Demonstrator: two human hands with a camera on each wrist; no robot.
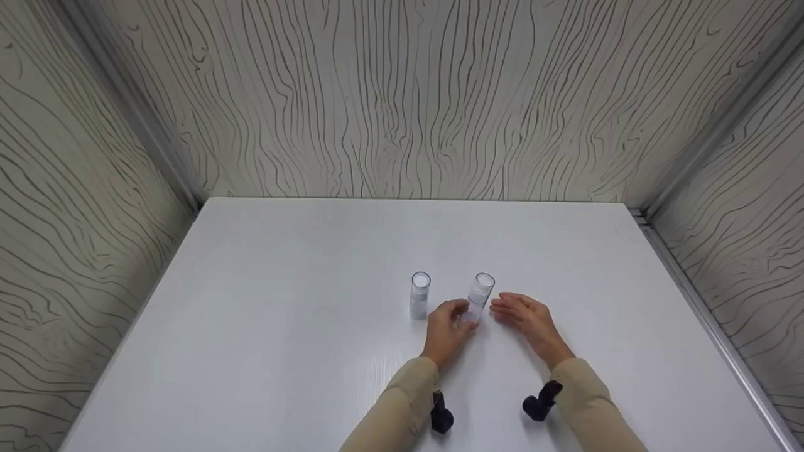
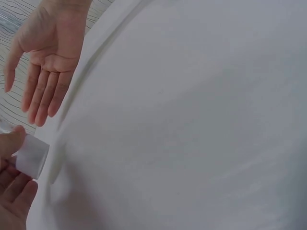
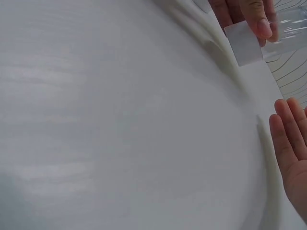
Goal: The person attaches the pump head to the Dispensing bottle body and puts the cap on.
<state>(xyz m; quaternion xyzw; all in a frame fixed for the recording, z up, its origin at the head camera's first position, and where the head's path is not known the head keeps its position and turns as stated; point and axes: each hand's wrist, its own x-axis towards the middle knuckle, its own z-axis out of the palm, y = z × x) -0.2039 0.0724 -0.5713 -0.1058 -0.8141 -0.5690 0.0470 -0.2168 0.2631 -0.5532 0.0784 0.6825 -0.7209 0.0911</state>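
Note:
My left hand [image 1: 446, 331] pinches a clear cylindrical container [image 1: 482, 290] between thumb and fingers. Both wrist views show a white section at its lower end, the left wrist view [image 2: 32, 155] and the right wrist view [image 3: 244, 43]. It leans to the right in the head view. Just to its right is my right hand [image 1: 531, 323], fingers extended and palm turned toward the container, apart from it. A second, similar clear container [image 1: 419, 298] stands upright on the table to the left of my left hand.
Beneath everything lies a white table [image 1: 282, 282]. Wood-patterned panels [image 1: 389, 100] rise behind it and at both sides, with grey metal framing [image 1: 722, 339] along the right edge. Small black devices [image 1: 441, 417] hang at both sleeved wrists.

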